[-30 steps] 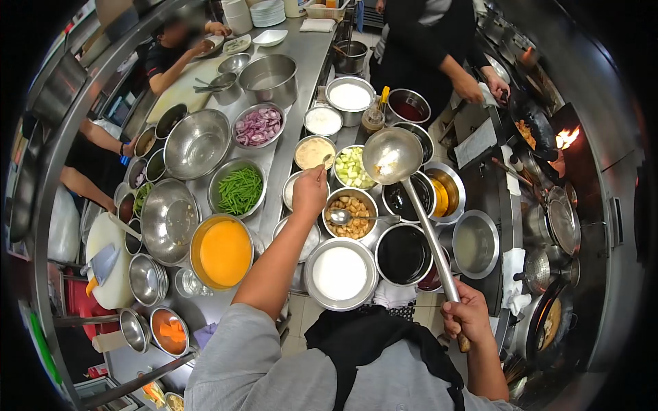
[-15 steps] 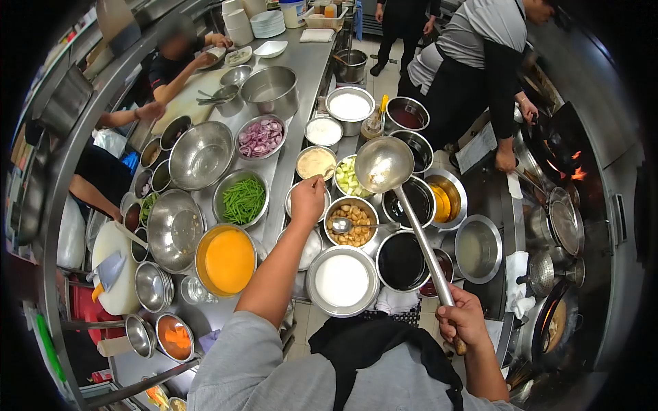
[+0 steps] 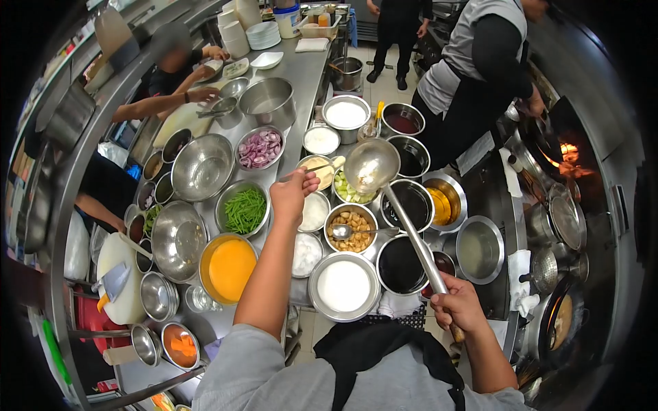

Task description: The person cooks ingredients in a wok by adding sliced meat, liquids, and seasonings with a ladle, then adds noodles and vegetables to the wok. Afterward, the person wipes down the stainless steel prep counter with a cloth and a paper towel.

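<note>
While the spoon [image 3: 315, 169] is raised, left hand [image 3: 291, 196]: fingers pinched closed on its handle.
Spoon: pale load [image 3: 338, 162], near ladle [image 3: 358, 159], seemingly untipped.
Right hand [image 3: 461, 305]: fingers wrapped around ladle handle.
Ladle: pale contents [image 3: 372, 166] inside; seemingly part-filled.

shiny metal ladle [image 3: 372, 165] with wooden handle tip [image 3: 457, 333], smooth steel bowl [image 3: 202, 166], matt grey cloth shirt [image 3: 274, 380]
</note>
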Motion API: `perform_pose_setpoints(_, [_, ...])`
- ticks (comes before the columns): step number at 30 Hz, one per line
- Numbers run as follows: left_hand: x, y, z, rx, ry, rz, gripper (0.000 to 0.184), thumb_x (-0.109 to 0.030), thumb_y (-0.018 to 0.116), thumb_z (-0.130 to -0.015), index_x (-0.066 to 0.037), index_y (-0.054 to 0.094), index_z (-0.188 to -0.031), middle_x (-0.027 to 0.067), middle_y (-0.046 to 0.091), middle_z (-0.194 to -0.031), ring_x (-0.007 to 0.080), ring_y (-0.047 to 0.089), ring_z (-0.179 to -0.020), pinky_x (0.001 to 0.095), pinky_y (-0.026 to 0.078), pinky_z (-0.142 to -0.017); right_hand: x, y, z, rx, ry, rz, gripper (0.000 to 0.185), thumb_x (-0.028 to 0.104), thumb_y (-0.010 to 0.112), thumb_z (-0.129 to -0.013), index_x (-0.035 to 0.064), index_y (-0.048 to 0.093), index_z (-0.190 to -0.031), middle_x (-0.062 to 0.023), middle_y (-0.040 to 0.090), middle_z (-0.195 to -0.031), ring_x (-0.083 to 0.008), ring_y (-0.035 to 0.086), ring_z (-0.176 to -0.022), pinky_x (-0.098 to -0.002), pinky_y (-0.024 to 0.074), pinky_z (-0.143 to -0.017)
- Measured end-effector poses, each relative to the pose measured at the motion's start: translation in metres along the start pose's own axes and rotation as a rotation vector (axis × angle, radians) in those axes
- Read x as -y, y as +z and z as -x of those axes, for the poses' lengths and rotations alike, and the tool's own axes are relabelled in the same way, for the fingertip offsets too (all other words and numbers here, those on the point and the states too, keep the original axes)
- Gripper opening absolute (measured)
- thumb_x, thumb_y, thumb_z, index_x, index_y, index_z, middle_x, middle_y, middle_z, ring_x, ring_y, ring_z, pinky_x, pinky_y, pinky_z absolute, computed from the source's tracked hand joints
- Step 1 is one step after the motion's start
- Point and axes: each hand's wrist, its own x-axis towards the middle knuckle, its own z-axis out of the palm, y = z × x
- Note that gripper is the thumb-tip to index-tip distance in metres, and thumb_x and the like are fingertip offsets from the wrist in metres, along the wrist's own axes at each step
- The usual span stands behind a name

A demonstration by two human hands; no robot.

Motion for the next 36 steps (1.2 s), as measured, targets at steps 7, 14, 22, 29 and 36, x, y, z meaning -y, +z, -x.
perform_pose_setpoints(7, [0.037,0.003,-0.036,-0.013,0.317,-0.424,0.026,-0.013,0.055,-0.093,0.01,0.064,-0.103,0.0108,0.069,-0.081,0.0136,0.066,-0.069,0.025,0.052,-0.063,0.004,0.01,-0.017,0.059,0.005,-0.082,0.054,-0.006,0.054,-0.08,-0.0012,0.044,-0.133,-0.0033,0.047,-0.056,-0.0104,0.043,-0.036,-0.0252,0.0359,-0.033])
perform_pose_setpoints(14, [0.068,0.015,-0.084,0.018,0.39,-0.421,0.029,-0.013,0.055,-0.093,0.011,0.062,-0.107,0.0119,0.069,-0.084,0.0153,0.067,-0.072,0.0256,0.053,-0.065,0.014,0.009,-0.015,-0.021,-0.04,-0.078,0.054,-0.006,0.053,-0.08,-0.0012,0.043,-0.133,-0.0037,0.048,-0.056,-0.0101,0.043,-0.036,-0.025,0.0354,-0.033])
perform_pose_setpoints(22, [0.093,0.028,-0.127,0.039,0.512,-0.83,0.03,-0.017,0.055,-0.092,0.007,0.064,-0.109,0.0125,0.069,-0.079,0.0145,0.067,-0.07,0.0267,0.052,-0.066,0.013,0.005,-0.013,-0.058,-0.029,-0.07,0.057,-0.006,0.054,-0.081,0.0002,0.042,-0.136,-0.002,0.049,-0.055,-0.0088,0.043,-0.037,-0.0242,0.0362,-0.035])
perform_pose_setpoints(29, [0.09,0.029,-0.132,-0.011,0.182,-0.268,0.026,-0.01,0.053,-0.094,0.012,0.058,-0.106,0.0161,0.067,-0.085,0.0225,0.068,-0.072,0.0272,0.056,-0.064,0.013,0.002,-0.016,-0.068,-0.014,-0.085,0.056,-0.007,0.054,-0.081,0.0004,0.042,-0.136,-0.002,0.049,-0.055,-0.0086,0.043,-0.037,-0.0242,0.037,-0.035])
perform_pose_setpoints(36, [0.07,0.007,-0.151,-0.142,-0.113,0.19,0.021,-0.007,0.052,-0.094,0.012,0.052,-0.103,0.0198,0.064,-0.09,0.0267,0.067,-0.073,0.0293,0.057,-0.063,0.01,0.001,-0.021,-0.029,-0.012,-0.115,0.058,-0.006,0.054,-0.081,-0.0002,0.041,-0.137,-0.0042,0.049,-0.058,-0.0095,0.043,-0.037,-0.0251,0.0357,-0.033])
